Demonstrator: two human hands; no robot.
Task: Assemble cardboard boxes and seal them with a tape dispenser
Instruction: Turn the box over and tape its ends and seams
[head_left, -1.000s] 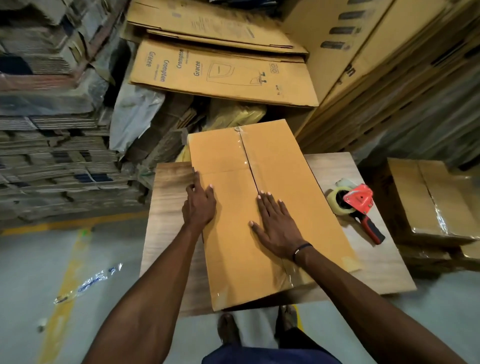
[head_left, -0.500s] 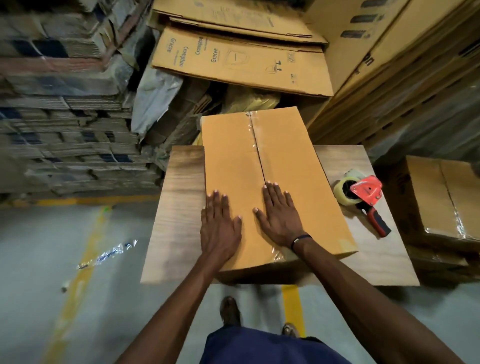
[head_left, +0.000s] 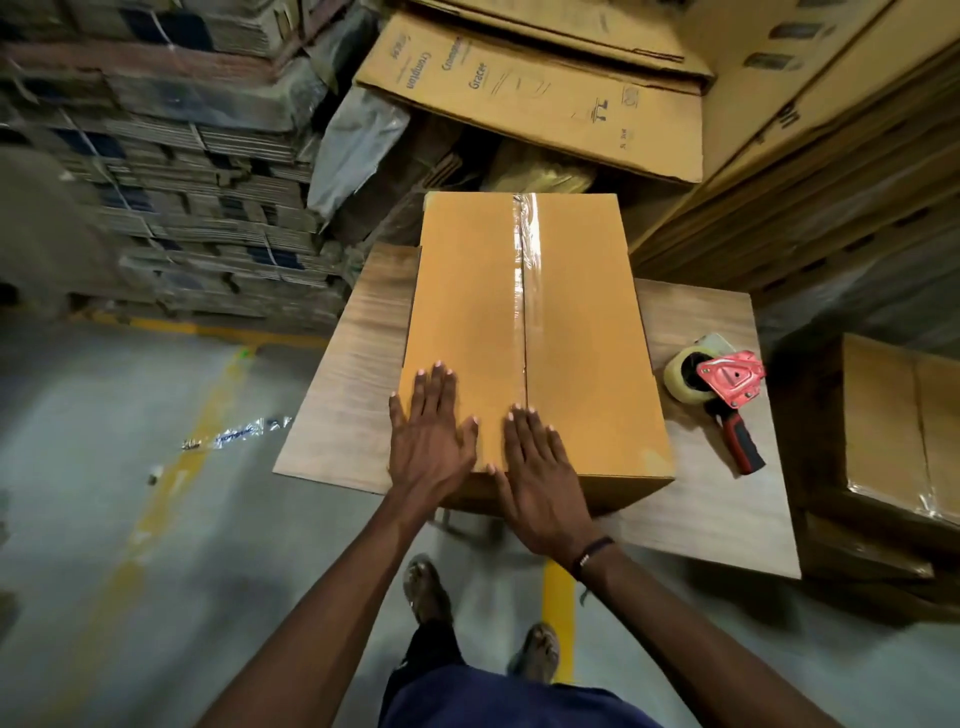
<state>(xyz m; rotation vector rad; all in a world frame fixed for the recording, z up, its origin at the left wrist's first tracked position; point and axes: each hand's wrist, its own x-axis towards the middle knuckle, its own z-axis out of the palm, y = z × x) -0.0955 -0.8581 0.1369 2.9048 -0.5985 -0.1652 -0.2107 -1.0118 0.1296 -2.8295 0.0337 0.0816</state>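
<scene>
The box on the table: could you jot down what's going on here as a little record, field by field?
box: orange-brown cardboard box, closed, standing on the wooden table
seam: clear tape runs along the top centre seam
left hand: left hand lies flat on the box top near the front edge, fingers straight
right hand: right hand lies flat at the front edge beside the seam, holding nothing
tool: red tape dispenser lies on the table right of the box, untouched
nearby: another taped box at far right
</scene>
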